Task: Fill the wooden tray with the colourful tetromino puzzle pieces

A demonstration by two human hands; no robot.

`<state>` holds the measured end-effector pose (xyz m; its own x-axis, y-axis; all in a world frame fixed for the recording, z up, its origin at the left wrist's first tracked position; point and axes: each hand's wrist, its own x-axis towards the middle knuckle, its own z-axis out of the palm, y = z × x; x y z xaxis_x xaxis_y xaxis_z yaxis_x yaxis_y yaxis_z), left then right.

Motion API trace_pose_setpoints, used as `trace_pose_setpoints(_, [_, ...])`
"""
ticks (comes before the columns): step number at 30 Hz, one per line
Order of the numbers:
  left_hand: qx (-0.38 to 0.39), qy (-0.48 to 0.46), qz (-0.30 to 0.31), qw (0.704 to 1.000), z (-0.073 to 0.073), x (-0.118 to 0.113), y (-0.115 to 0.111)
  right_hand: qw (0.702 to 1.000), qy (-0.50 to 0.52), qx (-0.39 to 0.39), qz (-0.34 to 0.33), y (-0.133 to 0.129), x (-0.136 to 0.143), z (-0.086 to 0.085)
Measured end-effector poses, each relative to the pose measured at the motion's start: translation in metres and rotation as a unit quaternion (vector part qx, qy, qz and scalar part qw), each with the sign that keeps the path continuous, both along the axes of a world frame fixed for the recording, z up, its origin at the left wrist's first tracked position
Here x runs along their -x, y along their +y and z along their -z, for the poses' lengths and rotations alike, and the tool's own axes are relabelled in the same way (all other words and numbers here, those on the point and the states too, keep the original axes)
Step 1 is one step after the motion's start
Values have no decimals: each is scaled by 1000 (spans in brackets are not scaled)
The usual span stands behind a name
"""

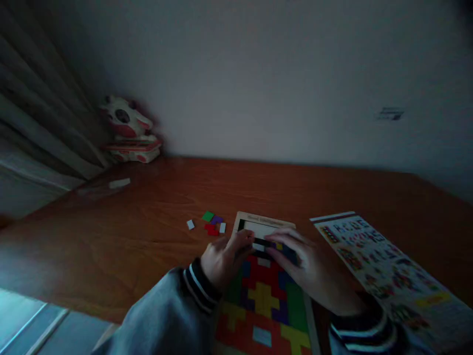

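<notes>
My left fingers [242,239] are bunched, my right fingers [290,238] slightly parted, over the block-puzzle tray [266,218]; I can't tell whether they grip the black strip [262,242] between them. I should square any piece's edges before pressing.

The tabletop [158,212] looks like smooth wood-grain with a faint sheen; the puzzle tray [268,219] has a pale, matt wooden rim. Smooth printed paper sheet [391,276], soft cloth sleeves [158,315], folded cloth curtain [37,113], matt wall [258,88].
</notes>
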<state>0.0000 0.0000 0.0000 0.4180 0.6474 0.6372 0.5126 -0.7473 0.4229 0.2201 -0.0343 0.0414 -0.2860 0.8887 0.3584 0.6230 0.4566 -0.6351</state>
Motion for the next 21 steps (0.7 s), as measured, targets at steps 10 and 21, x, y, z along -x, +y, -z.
trace_pose_setpoints(10, [-63, 45, 58, 995, -10, 3, -5, 999, 28, -19, -42, -2, 19, 5])
trace_pose_setpoints(21, [-82, 130, 92, 984, -5, 0, -3, 976, 33, -7, 216, 12, -52, 13])
